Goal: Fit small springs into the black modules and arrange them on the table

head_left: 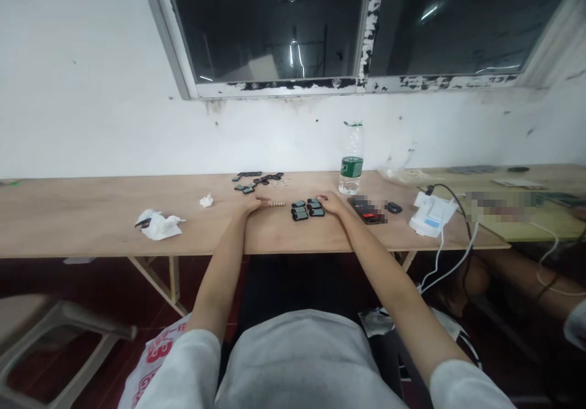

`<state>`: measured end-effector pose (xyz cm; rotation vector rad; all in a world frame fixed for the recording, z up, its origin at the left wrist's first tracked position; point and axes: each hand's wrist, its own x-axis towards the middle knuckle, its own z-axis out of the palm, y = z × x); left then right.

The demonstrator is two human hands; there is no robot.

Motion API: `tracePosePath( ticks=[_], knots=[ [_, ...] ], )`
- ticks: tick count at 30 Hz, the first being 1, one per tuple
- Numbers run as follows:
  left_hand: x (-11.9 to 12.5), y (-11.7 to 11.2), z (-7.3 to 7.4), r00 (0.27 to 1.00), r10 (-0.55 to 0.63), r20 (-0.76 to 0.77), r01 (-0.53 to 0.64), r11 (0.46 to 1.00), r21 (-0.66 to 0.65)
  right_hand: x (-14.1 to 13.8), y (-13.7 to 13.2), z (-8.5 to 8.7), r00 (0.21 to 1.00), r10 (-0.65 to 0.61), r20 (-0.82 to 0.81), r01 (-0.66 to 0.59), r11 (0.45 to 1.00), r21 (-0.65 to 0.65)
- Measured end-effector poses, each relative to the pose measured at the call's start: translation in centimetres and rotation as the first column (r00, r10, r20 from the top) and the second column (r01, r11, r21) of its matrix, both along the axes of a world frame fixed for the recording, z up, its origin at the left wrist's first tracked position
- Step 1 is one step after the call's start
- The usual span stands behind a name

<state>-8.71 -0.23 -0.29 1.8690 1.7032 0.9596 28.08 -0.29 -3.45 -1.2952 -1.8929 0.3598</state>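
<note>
Left hand [253, 205] and right hand [330, 202] flank small dark modules [304, 209] in the middle of the wooden bench [91, 226].
Left fingers reach a ribbed tan strip [276, 203], touching it, grip unclear; right fingers curl slightly just beside the modules, grip also unclear, near a blurred black device [366, 210].

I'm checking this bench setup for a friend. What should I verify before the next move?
Left hand on the beige strip: it reaches the strip's end, but whether it grips is hidden: cannot tell.
Right hand by the small dark blocks: close, contact unclear: cannot tell.
Small dark blocks: grouped in two short columns: ok.
Loose dark pieces: scattered beyond the hands, not lined up: not ok.
Water bottle: upright, apart from both hands: ok.
</note>
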Motion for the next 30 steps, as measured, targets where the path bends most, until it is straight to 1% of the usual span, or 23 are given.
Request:
tracePosePath(
  ticks=[3,6,9,14,16,19,20,22,25,27,30],
  knots=[
    [-0.1,0.0,0.1,0.997,-0.077,0.017,0.078,0.996,-0.047,0.1,0.2,-0.2,1.0,-0.03,0.01,0.03,0.999,-0.016],
    [0.1,0.2,-0.1,0.992,-0.122,-0.013,0.122,0.991,-0.057,0.1,0.4,-0.4,1.0,-0.017,-0.026,0.016,0.999,-0.046],
    [0.3,0.4,-0.4,0.989,-0.132,-0.061,0.129,0.991,-0.045,0.1,0.5,-0.5,0.998,-0.033,-0.055,0.029,0.998,-0.062],
    [0.3,0.2,-0.6,0.985,-0.138,-0.104,0.136,0.99,-0.026,0.0,0.2,-0.4,0.982,-0.118,-0.149,0.112,0.992,-0.05],
    [0.8,-0.1,-0.4,0.986,-0.14,-0.095,0.144,0.989,0.039,-0.1,0.0,-0.1,0.974,-0.132,-0.183,0.127,0.991,-0.039],
    [2.6,-0.7,0.0,0.987,-0.147,-0.065,0.158,0.962,0.222,-0.8,-0.5,0.5,0.959,-0.125,-0.252,0.13,0.992,0.001],
    [3.4,-1.0,0.1,0.984,-0.166,-0.064,0.177,0.944,0.278,-1.1,-0.7,0.8,0.952,-0.112,-0.286,0.12,0.993,0.01],
    [5.2,-1.3,0.1,0.97,-0.229,-0.078,0.242,0.909,0.338,-1.9,-1.1,1.2,0.935,-0.052,-0.35,0.063,0.998,0.018],
    [7.4,-1.5,0.0,0.936,-0.334,-0.113,0.351,0.864,0.361,-3.3,-1.7,1.7,0.909,0.089,-0.407,-0.092,0.996,0.014],
    [8.2,-1.5,-0.3,0.913,-0.384,-0.137,0.407,0.833,0.374,-4.1,-2.1,1.8,0.89,0.14,-0.433,-0.16,0.987,-0.009],
    [8.6,-1.4,-0.7,0.896,-0.417,-0.152,0.443,0.809,0.387,-5.0,-2.5,1.9,0.866,0.155,-0.474,-0.203,0.978,-0.05]
  ],
)
